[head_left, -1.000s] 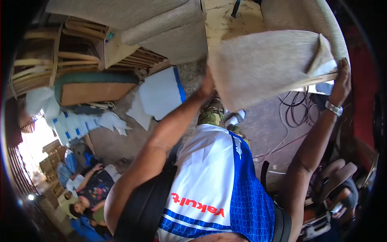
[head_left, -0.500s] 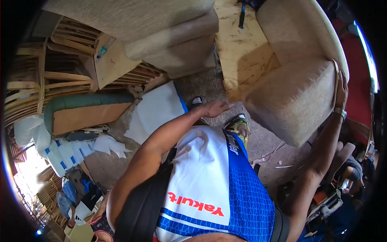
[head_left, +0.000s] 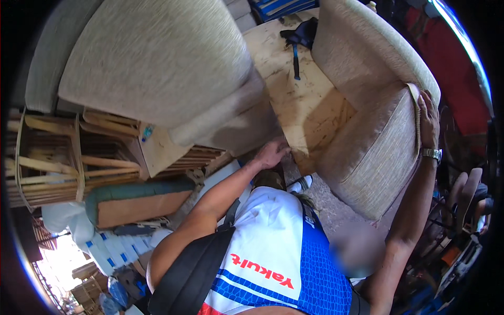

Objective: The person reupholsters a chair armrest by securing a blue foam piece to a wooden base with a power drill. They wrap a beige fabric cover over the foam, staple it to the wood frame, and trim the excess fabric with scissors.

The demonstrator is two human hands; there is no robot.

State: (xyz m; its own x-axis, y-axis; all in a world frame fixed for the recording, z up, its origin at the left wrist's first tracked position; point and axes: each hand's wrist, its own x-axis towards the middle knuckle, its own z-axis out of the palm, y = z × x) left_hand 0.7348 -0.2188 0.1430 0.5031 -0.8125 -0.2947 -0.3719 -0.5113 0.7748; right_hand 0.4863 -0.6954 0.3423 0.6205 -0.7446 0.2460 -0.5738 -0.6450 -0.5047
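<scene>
A beige upholstered armchair or sofa piece (head_left: pixel 362 47) rests on a worn plywood board (head_left: pixel 294 100). Its padded arm (head_left: pixel 367 157) juts toward me at the right. My right hand (head_left: pixel 429 121), with a watch on the wrist, lies along the arm's outer edge, fingers stretched upward beside a raised fabric strip (head_left: pixel 415 100). My left hand (head_left: pixel 272 153) is held low beside the board's near left edge, holding nothing, its fingers loosely bent and apart. Whether its fingertips touch the board I cannot tell. Farther back on the board lie a hammer (head_left: pixel 296 65) and a dark cloth (head_left: pixel 303 34).
Another large beige upholstered piece (head_left: pixel 157 63) stands left of the board. Stacked wooden frames (head_left: pixel 52 168) fill the left side, above a green padded piece (head_left: pixel 139 202). Chair-like parts and clutter (head_left: pixel 462 210) crowd the right. A red surface (head_left: pixel 446 79) rises beyond the armchair.
My view has shifted, and the board and hammer show more fully. My left hand has come closer to the board's edge. My right hand stays against the padded arm.
</scene>
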